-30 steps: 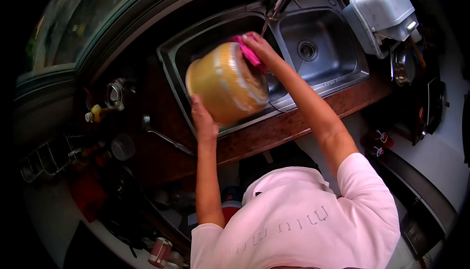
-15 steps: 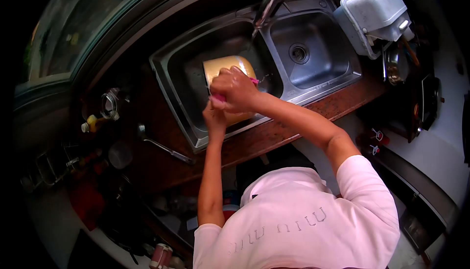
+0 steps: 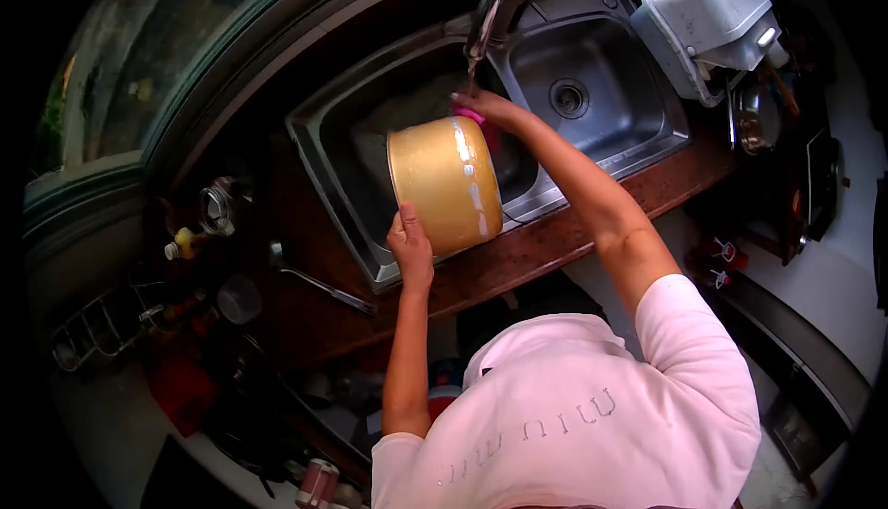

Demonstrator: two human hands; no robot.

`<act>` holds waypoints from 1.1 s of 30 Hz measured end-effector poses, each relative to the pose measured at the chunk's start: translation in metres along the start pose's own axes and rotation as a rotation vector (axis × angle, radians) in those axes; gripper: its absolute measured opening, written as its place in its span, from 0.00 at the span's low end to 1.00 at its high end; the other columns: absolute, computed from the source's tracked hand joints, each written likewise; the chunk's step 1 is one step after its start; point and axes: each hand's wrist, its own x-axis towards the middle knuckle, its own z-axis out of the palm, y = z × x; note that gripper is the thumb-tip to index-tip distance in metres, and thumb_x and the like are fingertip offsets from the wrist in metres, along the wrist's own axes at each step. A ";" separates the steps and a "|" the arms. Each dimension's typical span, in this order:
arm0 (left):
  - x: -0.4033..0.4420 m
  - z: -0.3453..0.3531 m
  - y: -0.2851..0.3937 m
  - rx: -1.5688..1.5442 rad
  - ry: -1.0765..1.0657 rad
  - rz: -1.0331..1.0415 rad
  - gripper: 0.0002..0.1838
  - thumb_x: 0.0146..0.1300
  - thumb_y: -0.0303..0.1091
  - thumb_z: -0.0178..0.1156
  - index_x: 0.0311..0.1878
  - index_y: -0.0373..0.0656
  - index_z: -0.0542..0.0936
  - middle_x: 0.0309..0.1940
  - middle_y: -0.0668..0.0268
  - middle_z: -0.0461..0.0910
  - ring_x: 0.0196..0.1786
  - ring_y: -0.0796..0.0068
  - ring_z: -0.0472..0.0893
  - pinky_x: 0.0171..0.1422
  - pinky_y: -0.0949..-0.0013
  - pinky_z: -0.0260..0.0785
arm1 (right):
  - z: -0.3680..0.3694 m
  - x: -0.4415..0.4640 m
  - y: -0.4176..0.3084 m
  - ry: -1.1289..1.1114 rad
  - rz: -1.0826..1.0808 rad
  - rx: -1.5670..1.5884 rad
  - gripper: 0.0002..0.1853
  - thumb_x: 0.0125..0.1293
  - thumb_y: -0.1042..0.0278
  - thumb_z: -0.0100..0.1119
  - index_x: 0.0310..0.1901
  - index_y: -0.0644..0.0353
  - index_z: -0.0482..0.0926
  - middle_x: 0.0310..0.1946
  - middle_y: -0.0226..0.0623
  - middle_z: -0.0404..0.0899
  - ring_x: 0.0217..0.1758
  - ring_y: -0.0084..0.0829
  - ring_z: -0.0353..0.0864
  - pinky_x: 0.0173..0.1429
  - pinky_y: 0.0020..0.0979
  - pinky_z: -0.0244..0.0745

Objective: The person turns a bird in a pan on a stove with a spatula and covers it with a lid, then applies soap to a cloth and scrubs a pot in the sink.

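Observation:
A gold-coloured pot (image 3: 439, 180) lies tilted on its side over the left sink basin, its opening facing left. White streaks run along its wall near the base. My left hand (image 3: 411, 242) is closed on the pot's rim, thumb on the outer wall. Beyond the pot, my right hand (image 3: 485, 108) is under the tap (image 3: 490, 18), where a thin stream of water falls. In its fingers is a pink scrubber (image 3: 470, 116), partly hidden, so its exact kind is unclear.
The double steel sink (image 3: 555, 176) has its right basin (image 3: 610, 79) beside my right forearm. A ladle-like utensil (image 3: 324, 289) lies on the counter at left, near a yellow bottle (image 3: 188, 242). A grey-white plastic bin (image 3: 708, 18) and a steel pan (image 3: 757, 118) stand at right.
My right hand has moved from the pot's near side up to the tap with the pink scrubber. The pot's wall is now uncovered, and my left hand shows on its rim.

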 end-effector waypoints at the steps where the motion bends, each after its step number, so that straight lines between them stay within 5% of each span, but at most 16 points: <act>1: 0.000 0.010 0.005 -0.031 0.021 0.012 0.21 0.74 0.47 0.46 0.42 0.36 0.77 0.33 0.72 0.74 0.36 0.84 0.69 0.41 0.77 0.64 | -0.003 -0.002 0.011 0.129 -0.061 -0.200 0.22 0.64 0.50 0.51 0.46 0.63 0.79 0.42 0.48 0.81 0.46 0.40 0.81 0.52 0.35 0.72; 2: 0.002 0.019 0.010 -0.061 0.043 0.026 0.21 0.74 0.47 0.46 0.38 0.37 0.77 0.28 0.75 0.71 0.32 0.86 0.65 0.37 0.77 0.61 | -0.006 -0.007 0.009 0.258 -0.126 -0.398 0.23 0.65 0.49 0.52 0.47 0.63 0.79 0.41 0.48 0.82 0.45 0.39 0.81 0.51 0.35 0.72; 7: 0.034 0.066 0.022 -0.297 0.200 -0.019 0.21 0.73 0.49 0.48 0.45 0.37 0.74 0.38 0.69 0.76 0.39 0.80 0.72 0.45 0.72 0.66 | -0.013 -0.078 -0.002 0.533 -0.066 0.242 0.19 0.69 0.57 0.51 0.51 0.63 0.78 0.40 0.39 0.82 0.42 0.30 0.79 0.48 0.30 0.72; 9: 0.049 0.083 0.029 -0.356 0.199 -0.025 0.21 0.72 0.50 0.48 0.47 0.38 0.72 0.41 0.67 0.76 0.42 0.77 0.74 0.49 0.71 0.67 | -0.011 -0.116 -0.001 0.455 0.176 0.384 0.21 0.70 0.50 0.50 0.56 0.56 0.74 0.47 0.29 0.78 0.51 0.22 0.73 0.49 0.28 0.69; 12: 0.067 0.119 0.043 -0.490 0.172 0.006 0.22 0.72 0.51 0.48 0.50 0.38 0.71 0.43 0.65 0.76 0.46 0.75 0.74 0.53 0.69 0.68 | 0.002 -0.140 0.012 0.497 0.412 0.659 0.27 0.67 0.48 0.54 0.59 0.60 0.68 0.49 0.37 0.72 0.46 0.28 0.72 0.47 0.31 0.72; 15: 0.082 0.142 0.046 -0.622 0.127 0.054 0.23 0.72 0.52 0.48 0.53 0.39 0.70 0.49 0.62 0.75 0.51 0.72 0.74 0.55 0.66 0.68 | 0.001 -0.142 0.000 0.479 0.499 1.163 0.31 0.65 0.46 0.57 0.59 0.62 0.67 0.51 0.40 0.70 0.51 0.31 0.70 0.48 0.33 0.73; 18: 0.085 0.145 0.064 -0.676 0.085 0.025 0.25 0.72 0.53 0.47 0.57 0.39 0.69 0.54 0.61 0.73 0.56 0.68 0.74 0.60 0.63 0.68 | -0.008 -0.130 -0.002 0.346 0.421 1.316 0.31 0.64 0.45 0.58 0.57 0.63 0.67 0.49 0.39 0.71 0.52 0.31 0.71 0.48 0.34 0.73; 21: 0.093 0.124 0.054 -0.732 -0.057 0.053 0.29 0.70 0.55 0.47 0.61 0.39 0.67 0.60 0.60 0.71 0.61 0.64 0.72 0.64 0.59 0.67 | -0.013 -0.111 -0.006 0.356 0.474 1.370 0.22 0.65 0.45 0.58 0.46 0.57 0.72 0.43 0.36 0.75 0.44 0.30 0.74 0.48 0.33 0.73; 25: 0.099 0.093 0.033 -0.840 -0.146 0.123 0.39 0.56 0.65 0.55 0.64 0.48 0.66 0.64 0.68 0.69 0.65 0.64 0.68 0.68 0.55 0.63 | -0.009 -0.092 0.006 0.378 0.422 1.223 0.13 0.68 0.50 0.54 0.42 0.50 0.74 0.34 0.27 0.76 0.37 0.25 0.73 0.41 0.30 0.70; 28: 0.091 0.068 0.022 -0.937 -0.111 -0.021 0.40 0.56 0.64 0.56 0.66 0.48 0.66 0.65 0.68 0.67 0.66 0.64 0.67 0.70 0.55 0.62 | -0.005 -0.093 -0.011 0.389 0.298 0.998 0.10 0.69 0.53 0.53 0.43 0.48 0.74 0.32 0.24 0.75 0.35 0.22 0.73 0.39 0.28 0.68; 32: 0.078 0.041 0.018 -1.025 -0.162 -0.113 0.38 0.54 0.53 0.66 0.66 0.47 0.67 0.65 0.67 0.69 0.66 0.62 0.68 0.71 0.53 0.61 | -0.021 -0.103 -0.038 0.352 0.221 0.717 0.15 0.67 0.54 0.55 0.51 0.50 0.74 0.37 0.23 0.76 0.40 0.19 0.73 0.43 0.25 0.66; 33: 0.075 0.037 0.020 -0.960 -0.079 -0.106 0.36 0.52 0.47 0.71 0.61 0.40 0.71 0.58 0.64 0.75 0.59 0.64 0.75 0.65 0.58 0.67 | -0.026 -0.106 -0.049 0.346 0.243 0.620 0.17 0.67 0.54 0.56 0.54 0.51 0.74 0.38 0.23 0.76 0.41 0.19 0.73 0.43 0.25 0.66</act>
